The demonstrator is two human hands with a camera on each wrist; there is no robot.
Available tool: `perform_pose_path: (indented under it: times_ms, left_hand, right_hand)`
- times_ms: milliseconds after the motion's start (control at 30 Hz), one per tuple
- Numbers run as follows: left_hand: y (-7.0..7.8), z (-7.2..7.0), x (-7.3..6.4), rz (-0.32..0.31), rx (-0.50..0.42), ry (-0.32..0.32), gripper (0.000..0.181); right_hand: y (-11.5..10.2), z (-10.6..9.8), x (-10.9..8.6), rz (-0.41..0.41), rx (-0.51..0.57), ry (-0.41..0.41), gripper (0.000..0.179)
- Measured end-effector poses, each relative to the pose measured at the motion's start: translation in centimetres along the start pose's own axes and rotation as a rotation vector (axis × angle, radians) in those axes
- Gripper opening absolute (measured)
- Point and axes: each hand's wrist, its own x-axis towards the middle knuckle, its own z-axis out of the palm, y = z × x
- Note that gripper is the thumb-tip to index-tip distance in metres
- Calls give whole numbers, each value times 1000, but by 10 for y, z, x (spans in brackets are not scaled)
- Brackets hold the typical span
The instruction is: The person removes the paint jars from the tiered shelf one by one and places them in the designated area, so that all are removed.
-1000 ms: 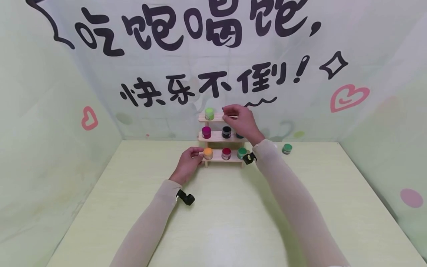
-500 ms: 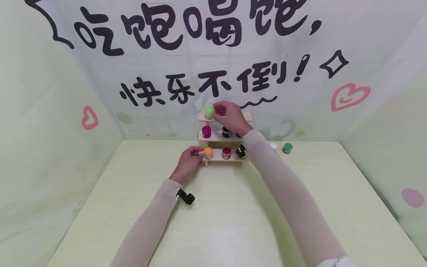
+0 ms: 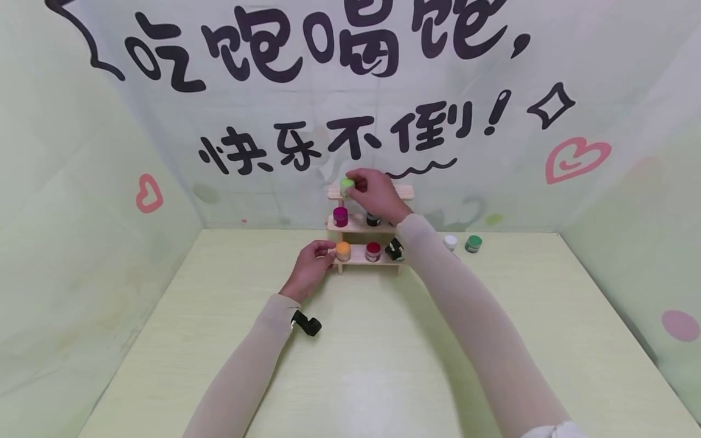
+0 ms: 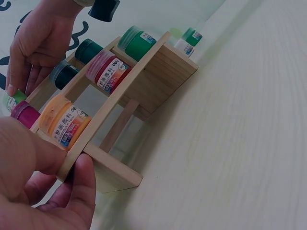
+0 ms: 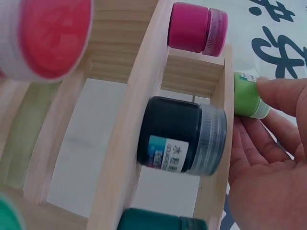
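A three-tier wooden display rack (image 3: 358,255) stands against the back wall with small paint jars on its steps. At the left end of its lowest step, my left hand (image 3: 310,267) pinches the board between thumb and fingers, close beside an orange paint jar (image 4: 64,122). My right hand (image 3: 378,191) reaches over the rack and holds a light green paint jar (image 5: 248,95) at the top step, between thumb and fingers. On the middle step are a magenta jar (image 3: 341,216), a black jar (image 5: 169,136) and a dark teal jar (image 5: 160,221). A red jar (image 3: 373,252) occupies the lowest step.
A green jar (image 4: 137,43) sits at the lowest step's right end, mostly behind the right wrist camera in the head view. Right of the rack, a white jar (image 3: 450,242) and another green jar (image 3: 473,244) stand on the pale table (image 3: 350,365).
My right hand has moved left along the top step to the light green jar and taken hold of it. My left hand stays at the rack's lower left end.
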Motion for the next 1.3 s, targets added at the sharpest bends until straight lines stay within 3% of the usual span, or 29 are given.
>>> perform_pose_path:
  times_ms: [633, 1100, 1300]
  left_hand:
    - [1, 2, -2, 21, 16, 7, 27]
    - [4, 2, -4, 1, 8, 4, 26]
    - [2, 2, -2, 1, 24, 7, 27]
  right_hand:
    - [8, -19, -45, -11, 53, 21, 45]
    - [34, -45, -86, -85, 89, 43, 43]
    - [44, -59, -106, -70, 82, 46, 41]
